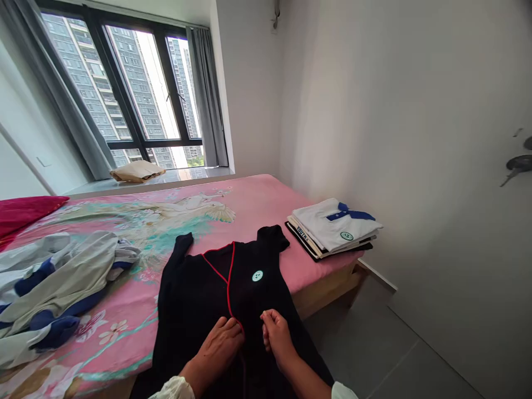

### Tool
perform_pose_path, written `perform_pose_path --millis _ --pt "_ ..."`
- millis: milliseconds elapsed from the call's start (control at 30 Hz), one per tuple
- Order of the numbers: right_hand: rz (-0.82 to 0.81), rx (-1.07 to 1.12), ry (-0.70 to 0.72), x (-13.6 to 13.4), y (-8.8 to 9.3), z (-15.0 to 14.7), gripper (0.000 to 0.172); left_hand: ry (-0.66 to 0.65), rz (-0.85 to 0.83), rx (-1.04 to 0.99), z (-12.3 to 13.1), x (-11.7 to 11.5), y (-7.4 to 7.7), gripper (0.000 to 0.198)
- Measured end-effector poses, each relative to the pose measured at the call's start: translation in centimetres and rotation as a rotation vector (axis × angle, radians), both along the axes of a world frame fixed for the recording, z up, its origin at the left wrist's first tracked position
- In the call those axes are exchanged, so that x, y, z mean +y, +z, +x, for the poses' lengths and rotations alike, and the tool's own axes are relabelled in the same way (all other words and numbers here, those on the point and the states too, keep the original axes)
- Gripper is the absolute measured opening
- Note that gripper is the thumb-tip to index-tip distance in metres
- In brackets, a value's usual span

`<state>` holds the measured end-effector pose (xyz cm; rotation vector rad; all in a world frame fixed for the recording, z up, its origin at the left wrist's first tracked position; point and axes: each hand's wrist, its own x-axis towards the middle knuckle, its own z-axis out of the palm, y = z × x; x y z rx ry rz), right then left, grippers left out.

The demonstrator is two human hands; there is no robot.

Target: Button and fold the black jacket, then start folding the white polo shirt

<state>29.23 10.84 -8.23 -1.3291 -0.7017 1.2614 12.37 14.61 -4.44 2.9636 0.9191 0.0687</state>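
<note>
A black cardigan with red trim along its V-neck and front edge lies front up on the bed. A round pale green badge sits on its chest. Its lower part hangs over the bed's near edge. My left hand is closed at the red-trimmed front edge, fingers curled over the cloth. To its right, my right hand is closed in a pinch over the cardigan's other side. Whatever it may hold between thumb and fingers is too small to tell.
Folded shirts are stacked at the bed's right corner, a white one with blue collar on top. Crumpled white, grey and blue clothes lie left on the pink patterned sheet. A beige bag rests on the windowsill.
</note>
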Motion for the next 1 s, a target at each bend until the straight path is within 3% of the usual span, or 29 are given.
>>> perform_pose_path --millis 133,300,367,500,700,900,1000 --pt "0.025 0.024 -0.018 0.2 -0.2 0.0 0.045 0.045 0.133 0.103 0.9 0.1 -0.3 0.028" --pt "0.019 0.062 -0.021 0.8 -0.7 -0.1 0.051 0.015 0.218 0.054 0.0 0.5 -3.1 0.040" --pt "0.033 0.064 -0.024 1.0 -0.7 -0.2 0.052 0.042 0.172 0.118 0.1 1.3 -3.5 0.041" --pt "0.041 0.080 0.004 1.1 -0.4 -0.1 0.054 0.166 -0.025 0.355 1.6 1.7 -1.4 0.040" --pt "0.013 0.094 -0.003 0.5 -0.2 -0.2 0.052 0.323 -0.211 0.350 2.7 -0.1 2.4 0.037" --pt "-0.005 0.101 0.033 0.4 -1.5 0.1 0.058 0.466 -0.356 0.358 3.4 0.8 2.2 0.029" --pt "-0.018 0.074 0.054 0.3 -2.0 0.1 0.056 0.470 -0.523 0.288 3.2 1.9 1.7 0.012"
